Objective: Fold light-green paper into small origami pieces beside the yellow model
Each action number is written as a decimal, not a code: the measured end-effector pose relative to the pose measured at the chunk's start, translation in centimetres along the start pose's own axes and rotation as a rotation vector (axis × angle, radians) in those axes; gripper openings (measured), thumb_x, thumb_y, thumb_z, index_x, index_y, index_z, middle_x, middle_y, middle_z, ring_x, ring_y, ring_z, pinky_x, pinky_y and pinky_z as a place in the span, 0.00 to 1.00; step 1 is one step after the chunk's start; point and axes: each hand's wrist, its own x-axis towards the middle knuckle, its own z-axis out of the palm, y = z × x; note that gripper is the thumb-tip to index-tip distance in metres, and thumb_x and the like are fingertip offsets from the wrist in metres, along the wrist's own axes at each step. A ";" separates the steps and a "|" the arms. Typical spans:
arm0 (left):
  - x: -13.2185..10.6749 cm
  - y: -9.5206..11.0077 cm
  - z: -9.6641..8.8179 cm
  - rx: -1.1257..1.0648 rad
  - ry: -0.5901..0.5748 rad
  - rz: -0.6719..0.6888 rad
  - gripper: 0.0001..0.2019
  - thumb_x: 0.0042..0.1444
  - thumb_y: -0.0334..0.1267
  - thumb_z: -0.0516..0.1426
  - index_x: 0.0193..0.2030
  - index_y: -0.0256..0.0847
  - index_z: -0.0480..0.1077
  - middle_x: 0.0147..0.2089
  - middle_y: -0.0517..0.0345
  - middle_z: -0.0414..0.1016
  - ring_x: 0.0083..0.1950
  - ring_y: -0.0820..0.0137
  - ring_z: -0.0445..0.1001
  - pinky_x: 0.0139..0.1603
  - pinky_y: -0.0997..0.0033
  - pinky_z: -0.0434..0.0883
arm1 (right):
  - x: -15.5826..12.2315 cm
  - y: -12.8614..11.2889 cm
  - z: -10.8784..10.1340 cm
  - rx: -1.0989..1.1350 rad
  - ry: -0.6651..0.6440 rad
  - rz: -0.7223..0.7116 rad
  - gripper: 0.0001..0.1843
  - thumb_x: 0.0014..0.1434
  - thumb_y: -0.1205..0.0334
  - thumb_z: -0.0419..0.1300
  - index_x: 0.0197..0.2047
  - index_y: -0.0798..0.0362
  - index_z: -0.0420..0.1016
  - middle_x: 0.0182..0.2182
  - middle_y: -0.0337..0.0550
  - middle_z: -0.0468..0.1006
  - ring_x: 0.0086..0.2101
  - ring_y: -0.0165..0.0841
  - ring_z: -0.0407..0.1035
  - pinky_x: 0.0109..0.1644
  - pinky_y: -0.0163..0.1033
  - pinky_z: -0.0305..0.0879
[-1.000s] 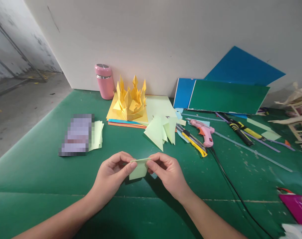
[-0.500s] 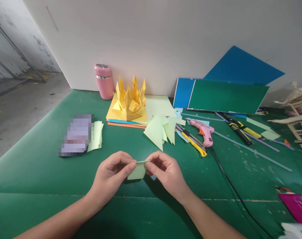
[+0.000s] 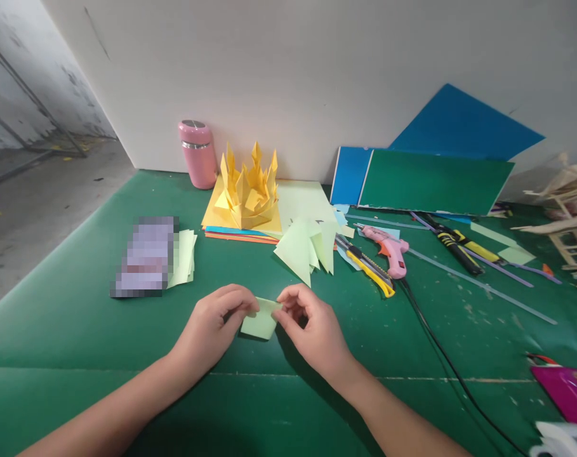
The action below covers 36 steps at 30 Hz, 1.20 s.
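The left hand (image 3: 211, 322) held the left side of a small light-green paper (image 3: 261, 322) near its far corner, thumb and fingertips drawn narrowly together. The right hand (image 3: 314, 330) pinched the same paper at its far right corner, its other fingers curled in. The paper lay between the two hands, over the middle of the tabletop (image 3: 102, 346) and on the far side of the seam that crossed it; whether its near edge touched the surface could not be told.

Beyond the hands, folded green pieces (image 3: 295, 251) lay partly against a stack of coloured sheets (image 3: 212, 219) toward the tabletop's far edge. A yellow paper crown (image 3: 243, 218) stood upright on that stack, and a pink flask (image 3: 200, 164) stood just beside it, near the far left corner. Closer to the left edge, a blurred-out flat object (image 3: 148, 254) lay next to some green slips (image 3: 186, 257). To the right of the folded pieces were a yellow cutter (image 3: 374, 277) and a pink glue gun (image 3: 388, 244), its black cord (image 3: 440, 344) running toward the near right.
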 end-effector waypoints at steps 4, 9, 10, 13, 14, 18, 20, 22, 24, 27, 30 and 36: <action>0.0 -0.3 0.2 0.021 -0.046 0.013 0.15 0.52 0.30 0.48 0.27 0.44 0.76 0.34 0.56 0.76 0.34 0.68 0.75 0.35 0.73 0.71 | 0.1 -0.1 -0.1 -0.132 -0.019 -0.055 0.02 0.55 0.65 0.56 0.31 0.50 0.66 0.22 0.35 0.69 0.22 0.28 0.63 0.25 0.33 0.58; -0.3 -0.1 0.5 0.084 -0.080 0.029 0.10 0.54 0.32 0.50 0.34 0.41 0.73 0.37 0.53 0.74 0.35 0.68 0.74 0.36 0.70 0.72 | 0.2 -0.2 -0.2 -0.256 -0.036 -0.144 0.04 0.57 0.69 0.56 0.31 0.50 0.68 0.24 0.37 0.71 0.27 0.31 0.65 0.30 0.35 0.59; -0.3 -0.1 0.6 0.104 -0.090 0.030 0.08 0.53 0.33 0.52 0.35 0.41 0.73 0.38 0.53 0.74 0.34 0.68 0.73 0.35 0.70 0.72 | 0.2 -0.1 -0.2 -0.278 -0.038 -0.173 0.05 0.56 0.70 0.57 0.31 0.50 0.68 0.25 0.38 0.72 0.29 0.33 0.65 0.32 0.36 0.59; -0.6 -0.4 0.7 0.163 -0.083 0.045 0.07 0.51 0.34 0.54 0.36 0.41 0.72 0.40 0.52 0.74 0.35 0.65 0.73 0.38 0.65 0.73 | 0.4 0.1 -0.4 -0.325 -0.036 -0.249 0.06 0.56 0.71 0.58 0.30 0.50 0.70 0.29 0.41 0.74 0.34 0.36 0.66 0.37 0.39 0.61; -0.7 -0.5 0.8 0.174 -0.072 0.056 0.07 0.51 0.35 0.55 0.36 0.42 0.72 0.40 0.52 0.74 0.37 0.64 0.73 0.40 0.63 0.73 | 0.4 0.2 -0.5 -0.331 -0.035 -0.258 0.06 0.57 0.71 0.58 0.31 0.50 0.70 0.30 0.41 0.74 0.35 0.37 0.66 0.38 0.40 0.61; -0.8 -1.0 1.0 0.179 -0.076 0.087 0.07 0.53 0.35 0.54 0.38 0.42 0.72 0.41 0.52 0.74 0.42 0.61 0.74 0.45 0.60 0.73 | 0.5 0.5 -0.6 -0.344 -0.038 -0.249 0.07 0.57 0.72 0.58 0.30 0.50 0.72 0.30 0.41 0.73 0.36 0.36 0.66 0.39 0.40 0.61; -0.7 -1.0 0.9 0.174 -0.081 0.094 0.07 0.53 0.35 0.54 0.38 0.42 0.72 0.41 0.52 0.73 0.42 0.61 0.74 0.45 0.60 0.72 | 0.6 0.5 -0.7 -0.351 -0.052 -0.246 0.08 0.56 0.72 0.59 0.29 0.50 0.72 0.28 0.40 0.72 0.35 0.35 0.66 0.38 0.39 0.60; -0.7 -0.9 0.9 0.171 -0.093 0.083 0.07 0.53 0.36 0.54 0.38 0.42 0.72 0.41 0.52 0.73 0.40 0.62 0.74 0.44 0.61 0.72 | 0.7 0.4 -0.8 -0.356 -0.076 -0.243 0.09 0.56 0.72 0.60 0.27 0.51 0.71 0.27 0.39 0.71 0.33 0.35 0.65 0.37 0.39 0.60; -0.6 -0.9 0.8 0.176 -0.115 0.059 0.08 0.53 0.36 0.54 0.38 0.42 0.72 0.41 0.52 0.73 0.36 0.64 0.73 0.41 0.63 0.73 | 0.7 0.3 -0.9 -0.364 -0.105 -0.237 0.09 0.55 0.72 0.61 0.26 0.51 0.71 0.25 0.38 0.70 0.32 0.34 0.65 0.36 0.38 0.59; -0.6 -0.8 0.7 0.185 -0.132 0.039 0.08 0.53 0.36 0.54 0.38 0.42 0.72 0.41 0.52 0.73 0.32 0.67 0.70 0.36 0.65 0.72 | 0.7 0.1 -1.1 -0.369 -0.147 -0.232 0.10 0.56 0.72 0.61 0.25 0.52 0.70 0.24 0.37 0.69 0.31 0.33 0.63 0.35 0.37 0.58; -0.5 -0.7 0.7 0.189 -0.141 0.036 0.08 0.53 0.36 0.54 0.38 0.42 0.72 0.41 0.52 0.73 0.31 0.68 0.70 0.35 0.67 0.72 | 0.5 -0.1 -1.2 -0.357 -0.188 -0.247 0.11 0.56 0.73 0.60 0.25 0.53 0.69 0.24 0.36 0.68 0.30 0.32 0.62 0.35 0.36 0.57; -0.1 -0.3 0.6 0.162 -0.150 0.042 0.09 0.54 0.33 0.51 0.34 0.39 0.73 0.38 0.52 0.73 0.35 0.66 0.73 0.37 0.68 0.72 | 0.1 -0.2 -1.0 -0.334 -0.256 -0.287 0.11 0.55 0.75 0.60 0.24 0.53 0.69 0.22 0.34 0.65 0.29 0.31 0.61 0.34 0.36 0.56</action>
